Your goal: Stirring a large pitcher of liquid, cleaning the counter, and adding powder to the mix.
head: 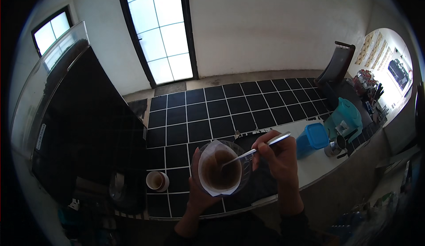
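My left hand (198, 193) grips a clear, ribbed coffee dripper (246, 176) from its left and lower side, above the black tiled counter. Inside the dripper sits a white paper filter (205, 153) with brown liquid or wet coffee grounds (220, 176) in it. Between the fingers and thumb of my right hand (275, 151) is a metal spoon (279, 139), slanting down to the left, its lower end in the brown contents. What lies under the dripper is hidden. A white cup (162, 182) with a brownish inside stands on the tiles to the left.
A coffee grinder (89, 113) with beans in its clear hopper towers at left. Right of my hands, a blue-lidded container (317, 135), a metal cup (336, 145) and a teal pitcher (345, 116) stand along the counter (229, 100). A dark cloth (262, 186) lies beneath my right arm.
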The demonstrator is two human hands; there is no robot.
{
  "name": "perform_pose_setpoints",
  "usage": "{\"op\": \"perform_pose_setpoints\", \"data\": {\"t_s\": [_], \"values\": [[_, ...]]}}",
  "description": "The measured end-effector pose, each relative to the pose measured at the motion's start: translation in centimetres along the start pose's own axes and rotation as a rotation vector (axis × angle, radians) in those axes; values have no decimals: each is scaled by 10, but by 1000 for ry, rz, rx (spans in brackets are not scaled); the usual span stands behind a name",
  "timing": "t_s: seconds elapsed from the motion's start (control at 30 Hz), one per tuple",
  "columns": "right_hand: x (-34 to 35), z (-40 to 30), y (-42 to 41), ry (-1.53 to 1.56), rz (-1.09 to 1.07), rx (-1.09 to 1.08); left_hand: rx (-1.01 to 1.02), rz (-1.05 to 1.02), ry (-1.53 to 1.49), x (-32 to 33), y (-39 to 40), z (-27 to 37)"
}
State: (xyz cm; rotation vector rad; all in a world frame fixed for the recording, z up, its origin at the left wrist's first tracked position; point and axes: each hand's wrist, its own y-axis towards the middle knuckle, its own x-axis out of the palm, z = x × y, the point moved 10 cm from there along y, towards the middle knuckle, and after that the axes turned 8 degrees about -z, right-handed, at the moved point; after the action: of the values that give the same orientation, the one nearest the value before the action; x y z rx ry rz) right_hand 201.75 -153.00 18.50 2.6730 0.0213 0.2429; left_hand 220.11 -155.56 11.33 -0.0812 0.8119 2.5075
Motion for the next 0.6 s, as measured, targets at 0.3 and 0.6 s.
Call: {"op": "perform_pose_setpoints", "data": {"t_s": [0.3,0.6], "values": [[-4,14,-15,-269,-147,269,-48,-30,-40,2,-6,-16],[-86,-23,-52,-934,-220,201,-83,71,-24,-3,-5,-14]]}}
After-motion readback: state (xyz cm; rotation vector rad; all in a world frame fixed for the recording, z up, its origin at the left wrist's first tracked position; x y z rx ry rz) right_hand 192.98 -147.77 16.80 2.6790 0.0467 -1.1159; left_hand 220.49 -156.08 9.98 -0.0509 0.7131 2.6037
